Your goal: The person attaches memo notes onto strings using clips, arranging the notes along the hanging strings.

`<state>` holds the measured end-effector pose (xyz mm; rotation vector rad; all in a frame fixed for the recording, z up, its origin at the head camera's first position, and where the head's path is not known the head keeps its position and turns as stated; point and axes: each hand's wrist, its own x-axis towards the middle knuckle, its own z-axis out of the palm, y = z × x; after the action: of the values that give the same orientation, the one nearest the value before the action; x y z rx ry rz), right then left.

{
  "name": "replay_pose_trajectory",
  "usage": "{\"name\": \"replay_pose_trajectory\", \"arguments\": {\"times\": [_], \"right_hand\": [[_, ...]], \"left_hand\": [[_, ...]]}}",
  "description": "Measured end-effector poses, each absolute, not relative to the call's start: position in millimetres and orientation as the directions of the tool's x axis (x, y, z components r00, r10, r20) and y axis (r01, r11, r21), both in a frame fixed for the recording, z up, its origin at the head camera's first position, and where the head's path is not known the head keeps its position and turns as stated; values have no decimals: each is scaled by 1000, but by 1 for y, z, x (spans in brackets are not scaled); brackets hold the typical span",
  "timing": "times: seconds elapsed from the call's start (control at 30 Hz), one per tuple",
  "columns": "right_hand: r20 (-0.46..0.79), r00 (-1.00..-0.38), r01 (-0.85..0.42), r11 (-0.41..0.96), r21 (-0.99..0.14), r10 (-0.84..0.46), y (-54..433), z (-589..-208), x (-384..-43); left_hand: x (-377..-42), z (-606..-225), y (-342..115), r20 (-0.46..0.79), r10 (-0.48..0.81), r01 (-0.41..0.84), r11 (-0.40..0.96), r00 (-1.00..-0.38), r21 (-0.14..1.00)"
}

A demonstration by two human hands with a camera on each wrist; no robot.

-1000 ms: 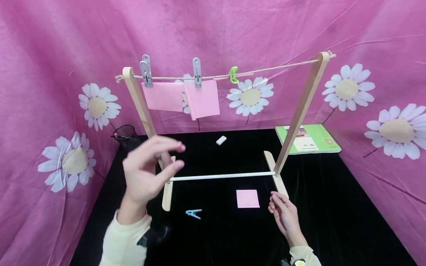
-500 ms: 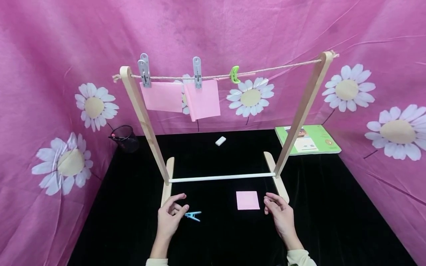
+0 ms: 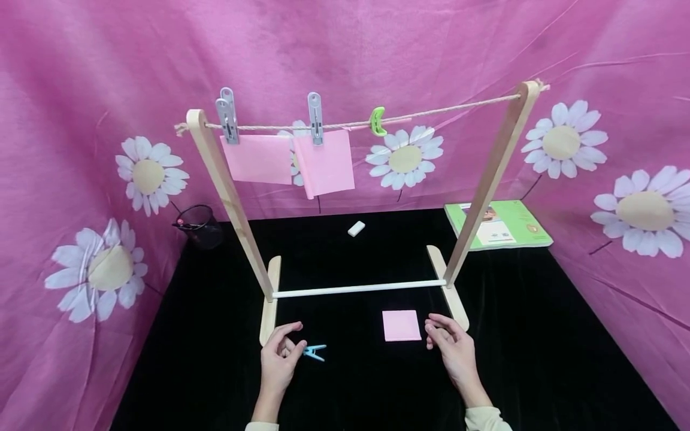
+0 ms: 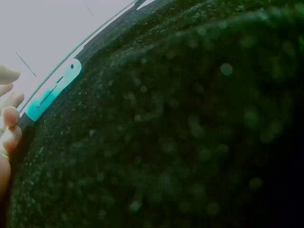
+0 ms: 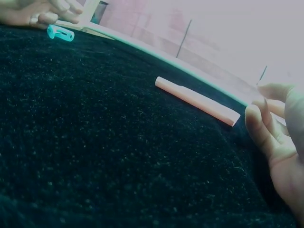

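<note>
On the black cloth, a blue clothespin (image 3: 314, 352) lies just right of my left hand (image 3: 279, 362), whose fingers are loosely bent around nothing. The left wrist view shows the clothespin (image 4: 54, 90) near those fingertips; whether they touch cannot be told. My right hand (image 3: 453, 353) rests at the right of a pink sticky-note pad (image 3: 401, 325), fingers loosely curled and holding nothing. From the right wrist, a small gap separates the pad (image 5: 197, 100) from that hand. Two grey clothespins (image 3: 315, 118) hold pink paper sheets (image 3: 325, 163) on a rope. A green clip (image 3: 377, 121) also sits on the rope.
A wooden frame (image 3: 232, 203) carries the rope (image 3: 447, 111), with a white crossbar (image 3: 358, 289) low between its feet. Behind it lie a white eraser (image 3: 356, 228) and a green book (image 3: 509, 224). At the back left stands a black mesh pen holder (image 3: 205, 236).
My left hand has come down from in front of the frame's left post to the cloth beside the blue clothespin. The right hand has shifted slightly left, toward the pad.
</note>
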<state>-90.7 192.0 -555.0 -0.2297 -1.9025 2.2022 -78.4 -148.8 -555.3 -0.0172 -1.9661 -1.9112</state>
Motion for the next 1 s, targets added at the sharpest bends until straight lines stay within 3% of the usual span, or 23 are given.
{"name": "replay_pose_trajectory", "arguments": {"times": [0.27, 0.5, 0.63, 1.0], "right_hand": [[51, -969, -70, -70, -995, 243, 193, -555, -89], [60, -977, -28, 156, -987, 203, 187, -553, -88], [52, -977, -5, 220, -975, 205, 184, -554, -90], [69, -966, 56, 460, -886, 251, 177, -552, -92]], "left_hand": [[-77, -559, -150, 386, -180, 370, 115, -905, 922], [-78, -561, -151, 509, 13, 496, 243, -861, 833], [-79, -563, -154, 529, 116, 539, 267, -841, 799], [-75, -557, -149, 382, 62, 371, 429, -922, 824]]}}
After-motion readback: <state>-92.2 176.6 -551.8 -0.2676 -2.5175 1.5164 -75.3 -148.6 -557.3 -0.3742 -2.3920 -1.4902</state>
